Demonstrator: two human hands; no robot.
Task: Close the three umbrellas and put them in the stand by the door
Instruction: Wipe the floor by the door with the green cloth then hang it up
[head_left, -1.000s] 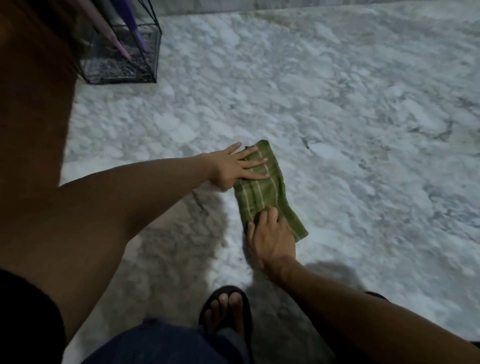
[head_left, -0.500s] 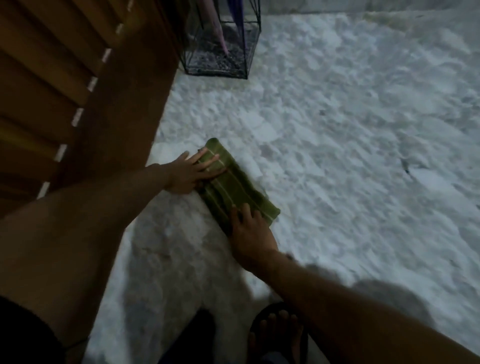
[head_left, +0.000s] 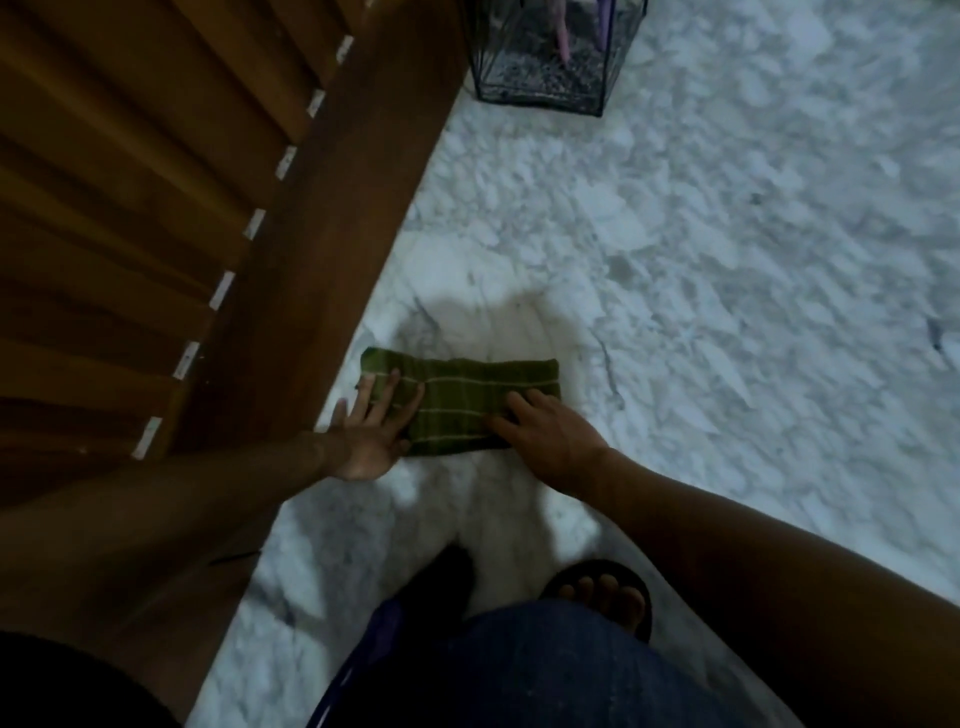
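You wiped the floor by the door.
Left hand (head_left: 371, 434) lay spread flat and right hand (head_left: 545, 434) pressed on the folded green striped cloth (head_left: 462, 402); best kept flat. Black wire umbrella stand (head_left: 550, 78) stood at twelve o'clock.

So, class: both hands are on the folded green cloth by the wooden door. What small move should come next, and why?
Probably slide the cloth along the marble floor, wiping. The left hand and right hand press it flat, and the umbrella stand already holds umbrella tips.
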